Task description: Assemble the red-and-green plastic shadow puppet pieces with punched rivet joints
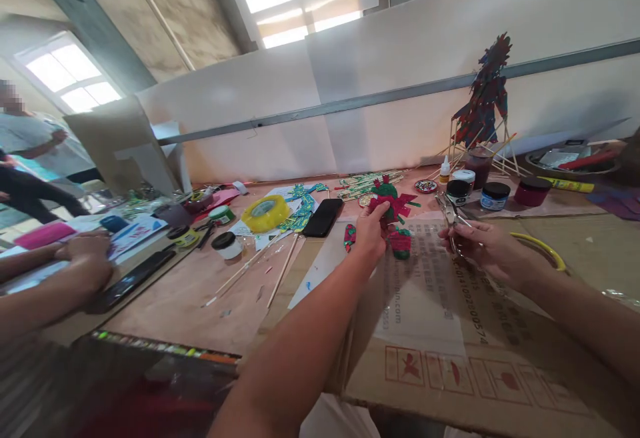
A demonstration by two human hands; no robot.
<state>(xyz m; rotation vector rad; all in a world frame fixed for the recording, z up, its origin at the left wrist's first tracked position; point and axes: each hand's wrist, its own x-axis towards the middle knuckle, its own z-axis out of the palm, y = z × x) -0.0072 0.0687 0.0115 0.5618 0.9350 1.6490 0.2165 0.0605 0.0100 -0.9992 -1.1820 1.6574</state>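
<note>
My left hand [371,231] pinches a red and green painted puppet piece [393,201] that lies on flattened cardboard [450,331]. Two smaller red and green pieces [400,241] lie just beside that hand. My right hand [483,246] is closed round small metal pliers [450,215], whose jaws point up toward the puppet piece, about a hand's width to its right.
A black phone [323,217], a yellow tape roll [265,213], thin wooden sticks [283,268] and paint jars [495,195] lie about the table. A finished puppet [485,95] stands at the back right. Another person's arms [75,265] rest at the left.
</note>
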